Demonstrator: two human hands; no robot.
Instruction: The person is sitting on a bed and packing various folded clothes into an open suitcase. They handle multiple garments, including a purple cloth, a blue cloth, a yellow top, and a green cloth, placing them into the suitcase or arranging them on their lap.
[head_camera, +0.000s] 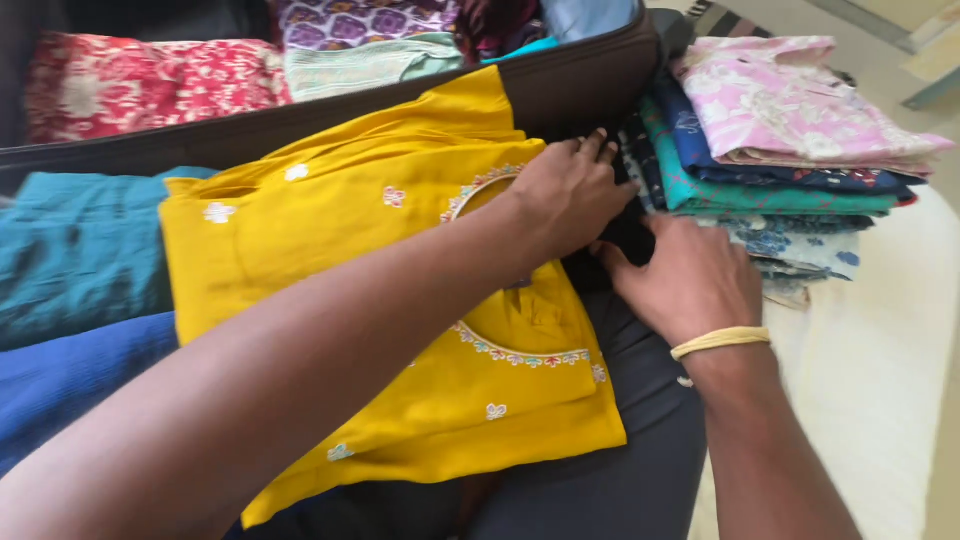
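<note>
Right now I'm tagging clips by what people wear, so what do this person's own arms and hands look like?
Both forearms are bare, with no sleeves in view. The right hand has a yellowish band, like a rubber band or thread, around its wrist. The left hand shows no band, ring, watch or glove. No markings are visible on either arm.

Support surface: a bed with a cream-white cover (880, 360); a dark brown open suitcase (590, 85) rests on it at the left, packed with folded garments; a stack of folded printed clothes (780, 150) lies directly on the cover just beside the suitcase, pink piece uppermost.
</note>
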